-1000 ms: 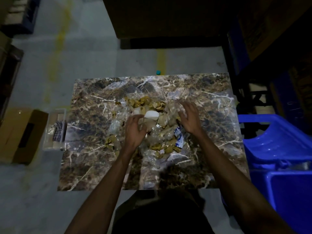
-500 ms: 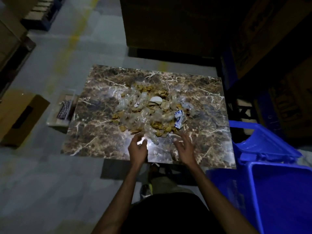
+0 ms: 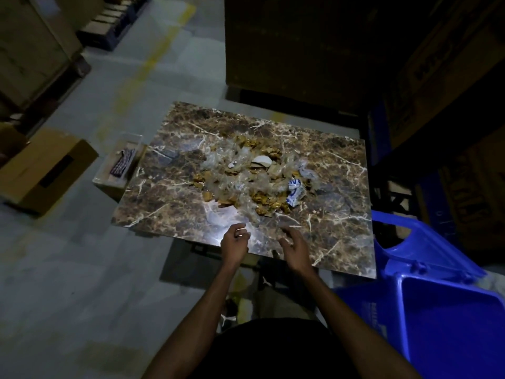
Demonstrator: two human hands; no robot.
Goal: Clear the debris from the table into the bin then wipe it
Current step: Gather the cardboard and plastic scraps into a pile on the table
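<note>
Dim storeroom, grey concrete floor [image 3: 82,269]. We see a glossy brown marble-patterned table [image 3: 177,198] with white veins. The debris [image 3: 251,179], a heap of crumpled clear plastic, tan scraps and a white shard, sits mid-table. A blue plastic bin [image 3: 451,324] stands at the table's right. Left hand [image 3: 235,243] loosely curled, right hand [image 3: 296,246] with fingers spread; both empty, over the near edge, apart from the heap
</note>
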